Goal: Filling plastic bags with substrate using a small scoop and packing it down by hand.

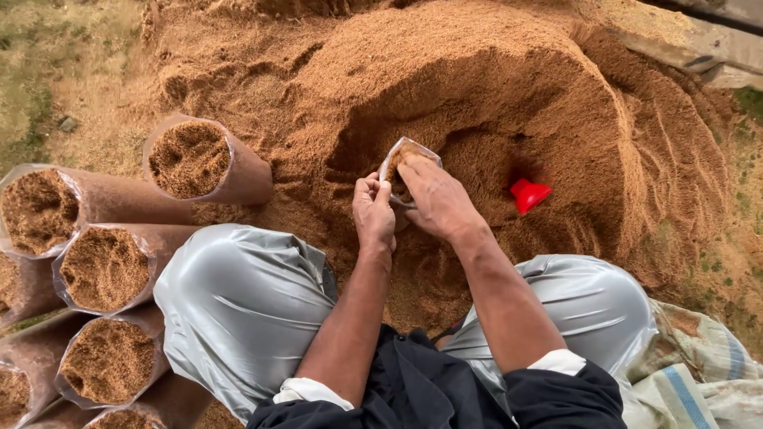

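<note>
Left hand (373, 213) pinches the rim of a small clear plastic bag (405, 159). Right hand (435, 199), fingers together, presses brown sawdust into it, against the big sawdust heap (477, 79).

bag (403, 159): lower part hidden behind hands | filled bags (95, 270): cut off at left edge

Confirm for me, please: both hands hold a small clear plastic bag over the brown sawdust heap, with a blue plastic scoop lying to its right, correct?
Not quite: the head view shows the plastic scoop is red, not blue. The rest stands: the left hand and right hand hold the small clear plastic bag over the brown sawdust heap.
</note>
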